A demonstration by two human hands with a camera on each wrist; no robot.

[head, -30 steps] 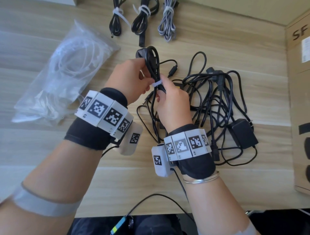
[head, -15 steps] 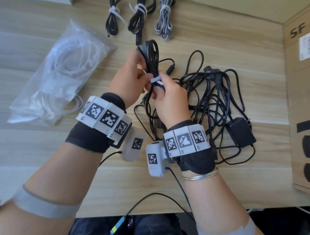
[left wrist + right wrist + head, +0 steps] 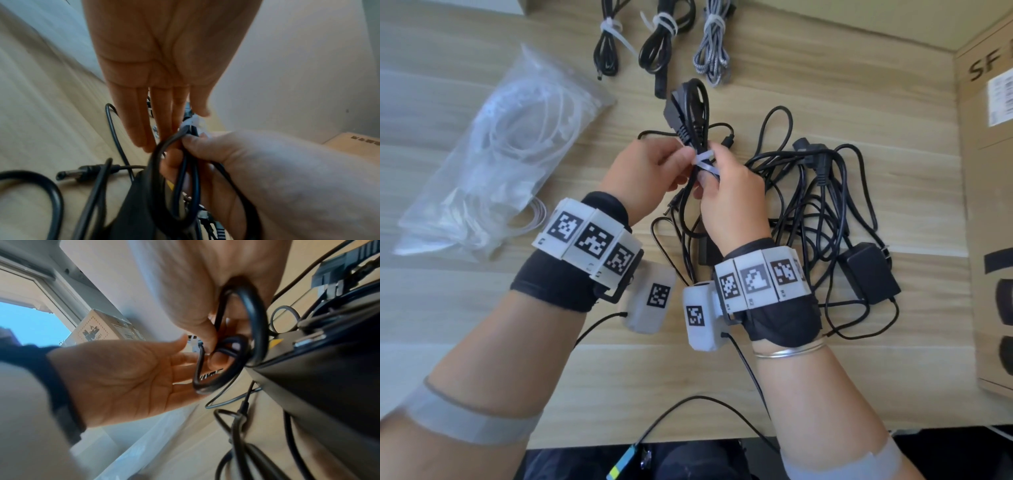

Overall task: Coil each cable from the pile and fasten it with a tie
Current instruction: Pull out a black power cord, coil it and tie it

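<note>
Fastening this coiled black cable [image 3: 690, 113]: my right hand [image 3: 729, 192] grips it, my left hand [image 3: 647, 174] seemingly pinches the white tie [image 3: 703, 161]; next, pull it snug.

Light wood table [image 3: 808, 61]. On it: three tied cable bundles [image 3: 661, 44] at far edge, clear bag of ties [image 3: 493, 150] left, tangled black cable pile [image 3: 825, 212] right, cardboard box [image 3: 989, 212] far right.

1. My left hand [image 3: 645, 174] is raised, fingers nearly straight, thumb and forefinger tips pinching.
2. My right hand [image 3: 729, 195] is raised against it, fingers curled, gripping.
3. Both wrists are angled inward.
</note>
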